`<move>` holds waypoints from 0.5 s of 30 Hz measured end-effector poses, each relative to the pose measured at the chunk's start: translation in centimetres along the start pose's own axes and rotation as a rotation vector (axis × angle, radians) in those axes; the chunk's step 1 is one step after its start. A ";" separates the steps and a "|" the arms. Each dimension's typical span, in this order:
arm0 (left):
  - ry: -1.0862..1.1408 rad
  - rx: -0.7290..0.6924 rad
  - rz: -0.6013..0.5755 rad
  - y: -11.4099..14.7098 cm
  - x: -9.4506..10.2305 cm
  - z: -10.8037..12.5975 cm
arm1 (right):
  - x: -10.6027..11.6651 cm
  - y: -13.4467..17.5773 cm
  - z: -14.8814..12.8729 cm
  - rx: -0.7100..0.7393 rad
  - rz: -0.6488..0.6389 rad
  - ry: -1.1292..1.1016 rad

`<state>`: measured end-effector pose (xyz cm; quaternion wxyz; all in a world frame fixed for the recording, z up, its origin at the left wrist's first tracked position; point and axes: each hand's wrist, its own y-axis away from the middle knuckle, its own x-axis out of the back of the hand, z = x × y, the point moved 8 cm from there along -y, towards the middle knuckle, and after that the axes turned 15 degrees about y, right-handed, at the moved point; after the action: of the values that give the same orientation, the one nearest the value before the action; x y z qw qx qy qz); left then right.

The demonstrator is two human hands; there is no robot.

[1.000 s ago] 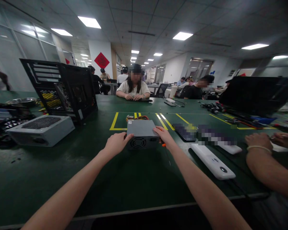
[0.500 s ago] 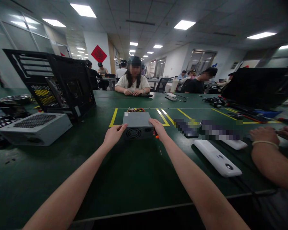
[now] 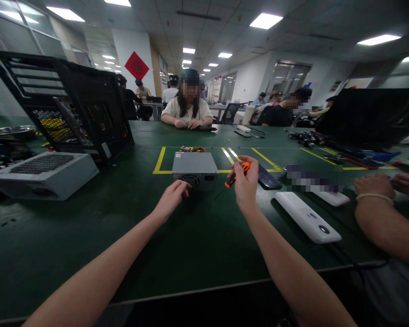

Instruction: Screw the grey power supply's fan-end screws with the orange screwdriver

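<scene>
A grey computer power supply unit (image 3: 195,162) sits on the green table ahead of me, its fan grille and socket facing me and coloured wires bunched behind it. My left hand (image 3: 172,200) is just in front of its lower left side, fingers curled together over part of the fan; whether they touch the casing or pinch something small is hidden. To the right of the unit, my right hand (image 3: 246,184) is closed around an orange and black screwdriver (image 3: 239,174), its thin shaft slanting down and left, clear of the unit.
A second power supply unit (image 3: 42,175) and a black computer case (image 3: 68,104) stand to the left. On the right lie a dark phone (image 3: 268,178), a white oblong device (image 3: 306,217) and a neighbour's hands (image 3: 375,188). Another person (image 3: 187,104) sits opposite.
Both hands have let go of the power supply unit's sides. My left hand has moved to its front; my right hand has moved right, with the screwdriver now plainly visible in it.
</scene>
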<state>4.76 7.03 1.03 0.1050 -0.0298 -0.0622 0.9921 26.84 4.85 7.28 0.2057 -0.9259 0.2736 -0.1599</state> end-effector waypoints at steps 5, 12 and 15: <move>0.346 0.135 -0.180 0.6 -3.3 -1.9 | -1.5 2.6 -3.1 0.308 -0.070 0.156; 0.079 0.124 -0.066 -0.6 0.3 -1.2 | -2.2 3.2 -3.8 0.375 -0.199 0.247; -0.354 -0.004 -0.142 -1.1 1.3 -0.4 | -2.5 3.7 -4.6 0.445 -0.245 0.305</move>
<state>3.76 8.47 0.68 0.1620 0.1494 -0.0837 0.9718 21.34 2.11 9.09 0.3392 -0.8494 0.1457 -0.3771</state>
